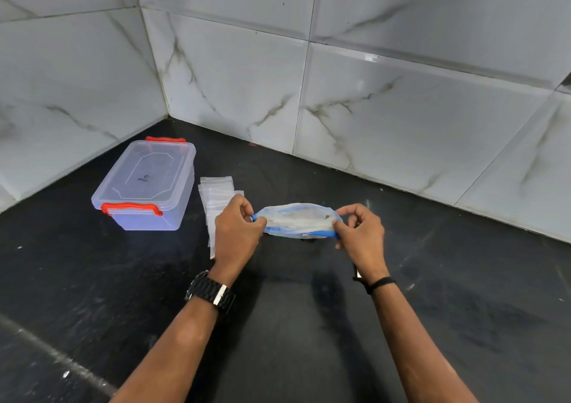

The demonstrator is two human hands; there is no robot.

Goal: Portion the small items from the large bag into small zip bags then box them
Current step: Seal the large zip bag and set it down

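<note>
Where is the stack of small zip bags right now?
The small zip bags lie on the black counter, between the lidded plastic box and the left hand, partly behind it.

Head camera looks down, near, over countertop (278,325).

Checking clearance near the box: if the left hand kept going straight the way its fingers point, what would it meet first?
Probably the blue-edged bag that the left hand already pinches; beyond it, the right hand.

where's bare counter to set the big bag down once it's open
Bare black counter lies right of the right hand, toward the tiled wall, and in front between the forearms. It is crowded left of the blue-edged clear bag: the stack of small zip bags, then the clear red-latched lidded box.
</note>
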